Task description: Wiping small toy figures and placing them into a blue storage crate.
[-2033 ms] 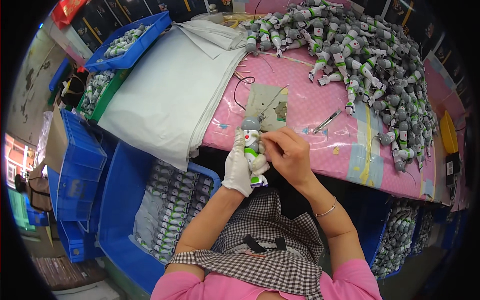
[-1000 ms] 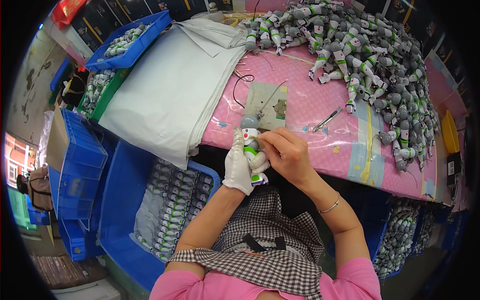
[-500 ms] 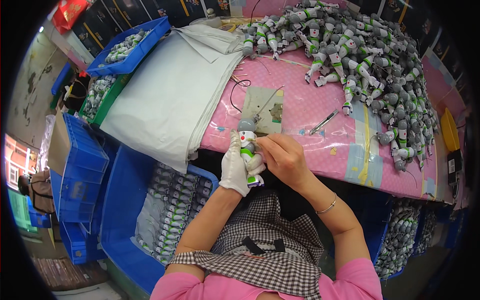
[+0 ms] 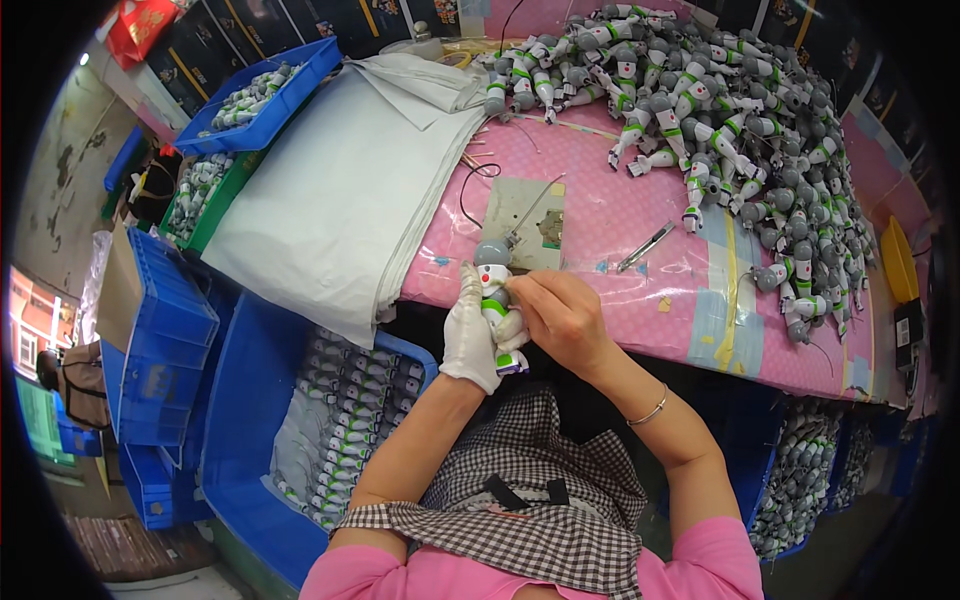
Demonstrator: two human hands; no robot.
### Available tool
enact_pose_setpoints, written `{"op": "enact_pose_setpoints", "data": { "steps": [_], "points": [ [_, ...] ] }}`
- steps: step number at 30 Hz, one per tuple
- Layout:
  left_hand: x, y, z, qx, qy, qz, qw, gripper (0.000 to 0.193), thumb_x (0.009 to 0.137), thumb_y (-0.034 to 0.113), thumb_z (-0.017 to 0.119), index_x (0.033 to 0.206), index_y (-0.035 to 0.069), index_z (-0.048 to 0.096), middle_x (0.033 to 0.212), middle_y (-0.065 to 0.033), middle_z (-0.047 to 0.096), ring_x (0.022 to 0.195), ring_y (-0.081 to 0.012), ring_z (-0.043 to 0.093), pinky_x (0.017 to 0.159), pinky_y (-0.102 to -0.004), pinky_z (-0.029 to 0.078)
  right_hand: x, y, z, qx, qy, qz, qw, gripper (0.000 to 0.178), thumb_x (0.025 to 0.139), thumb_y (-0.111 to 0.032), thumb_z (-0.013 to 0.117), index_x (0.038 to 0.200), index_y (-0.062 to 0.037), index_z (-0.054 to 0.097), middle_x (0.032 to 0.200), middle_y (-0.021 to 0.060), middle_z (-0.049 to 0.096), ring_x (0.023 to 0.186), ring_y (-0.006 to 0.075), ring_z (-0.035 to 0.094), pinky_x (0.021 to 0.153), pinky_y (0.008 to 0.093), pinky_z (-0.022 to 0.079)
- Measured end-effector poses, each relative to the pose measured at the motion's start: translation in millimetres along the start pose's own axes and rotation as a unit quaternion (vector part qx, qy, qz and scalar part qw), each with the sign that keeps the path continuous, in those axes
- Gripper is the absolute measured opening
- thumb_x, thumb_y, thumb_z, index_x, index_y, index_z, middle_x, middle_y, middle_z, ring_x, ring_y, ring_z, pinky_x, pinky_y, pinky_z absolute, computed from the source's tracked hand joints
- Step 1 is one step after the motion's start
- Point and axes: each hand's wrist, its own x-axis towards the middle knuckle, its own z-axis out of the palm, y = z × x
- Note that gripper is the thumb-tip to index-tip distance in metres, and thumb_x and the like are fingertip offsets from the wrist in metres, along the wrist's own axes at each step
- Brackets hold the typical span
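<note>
A white, green and grey toy figure with a round grey head stands upright in my left hand. That hand wears a white glove and is closed round the figure's body and legs. My bare right hand is at the figure's right side, thumb and fingertips pinched together against its upper body near the red spot. Anything held in that pinch is too small or hidden to make out. A thin wire or rod rises from beside the figure's head.
Many similar figures are heaped on the pink table. A pen-like tool and a metal plate lie nearer. White sheets cover the left side. A blue bin holds figures in rows; another stands below right.
My right fingertips have moved slightly left, further in against the figure's upper body. My left hand keeps the same hold on the figure.
</note>
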Motion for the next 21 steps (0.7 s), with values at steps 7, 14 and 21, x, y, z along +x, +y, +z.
{"op": "enact_pose_setpoints", "data": {
  "steps": [7,14,21],
  "points": [
    [-1,3,1,-0.008,0.003,-0.020,1.000,0.050,0.091,0.058,0.030,0.079,0.013,0.047,0.048,0.0012,0.036,0.033,-0.0093,0.026,0.032,-0.0241,0.020,-9,0,1,0.002,0.001,0.008,1.000,0.018,0.069,0.002,0.066,0.086,-0.0016,0.063,0.078,0.0097,0.062,0.067,0.0248,0.060,0.057,0.0327,0.048],
    [2,2,0,-0.042,0.011,-0.003,0.999,0.049,0.092,0.056,0.031,0.081,0.011,0.048,0.053,0.0002,0.039,0.034,-0.0096,0.027,0.032,-0.0239,0.021,0,7,3,0.014,0.035,-0.006,0.999,0.017,0.069,0.003,0.065,0.086,-0.0021,0.063,0.077,0.0098,0.061,0.067,0.0253,0.061,0.057,0.0324,0.049],
    [2,0,-13,-0.070,-0.042,0.004,0.997,0.047,0.093,0.052,0.033,0.094,0.008,0.051,0.072,-0.0033,0.051,0.040,-0.0084,0.031,0.036,-0.0228,0.026,2,9,1,0.040,0.073,0.066,0.994,0.011,0.072,0.003,0.065,0.082,-0.0017,0.064,0.075,0.0105,0.061,0.064,0.0231,0.060,0.056,0.0301,0.047]
  ]
}}
